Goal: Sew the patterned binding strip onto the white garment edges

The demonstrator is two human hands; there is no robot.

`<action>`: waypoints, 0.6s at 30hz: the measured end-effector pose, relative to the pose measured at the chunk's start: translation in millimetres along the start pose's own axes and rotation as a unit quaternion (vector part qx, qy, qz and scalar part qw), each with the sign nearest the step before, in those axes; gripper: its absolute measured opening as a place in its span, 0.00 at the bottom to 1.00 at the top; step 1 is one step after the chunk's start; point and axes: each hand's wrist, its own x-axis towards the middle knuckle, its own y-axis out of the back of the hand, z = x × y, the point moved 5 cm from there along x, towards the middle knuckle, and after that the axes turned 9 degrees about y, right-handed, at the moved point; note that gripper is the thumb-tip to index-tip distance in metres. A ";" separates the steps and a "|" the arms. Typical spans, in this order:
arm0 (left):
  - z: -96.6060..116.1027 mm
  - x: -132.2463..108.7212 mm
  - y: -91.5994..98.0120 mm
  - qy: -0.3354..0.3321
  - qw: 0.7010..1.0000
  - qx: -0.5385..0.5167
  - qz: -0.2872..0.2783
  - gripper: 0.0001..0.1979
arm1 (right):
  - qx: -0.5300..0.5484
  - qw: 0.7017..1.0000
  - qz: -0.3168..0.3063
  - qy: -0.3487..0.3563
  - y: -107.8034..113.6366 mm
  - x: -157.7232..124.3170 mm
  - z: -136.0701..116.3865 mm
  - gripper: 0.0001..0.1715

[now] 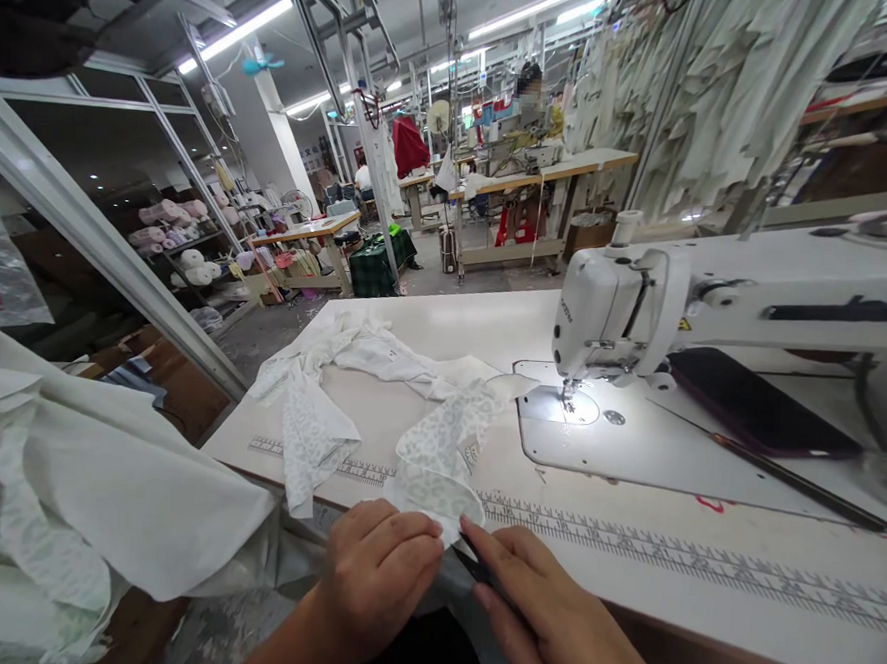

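Note:
My left hand (384, 567) is closed on the edge of a pale, leaf-patterned fabric piece (441, 442) at the table's front edge. The cloth curves back over the white sewing table (379, 408) in a loose loop, with one end hanging over the front edge. Close beside it, my right hand (539, 603) grips black thread snips (475, 559), their dark tips at the fabric's edge. Part of the snips is hidden by my fingers. To the right stands a white sewing machine (617, 308), its lamp lighting the needle plate (559, 409).
A printed ruler strip (626, 544) runs along the table front. Tweezers (795, 479) and a dark phone-like slab (762, 402) lie under the machine arm. More white cloth (105, 462) is heaped at left. Behind are other sewing tables (551, 168) and a seated person (529, 97).

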 end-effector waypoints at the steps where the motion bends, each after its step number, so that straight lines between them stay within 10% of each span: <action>1: 0.2 0.0 0.1 0.000 1.000 -0.001 0.001 0.07 | -0.007 1.000 -0.002 0.007 -0.5 0.2 -0.3 0.24; 18: -1.8 -2.4 -6.1 -0.001 1.000 -0.007 -0.014 0.07 | -0.074 0.996 -0.004 0.045 -0.5 1.3 0.4 0.24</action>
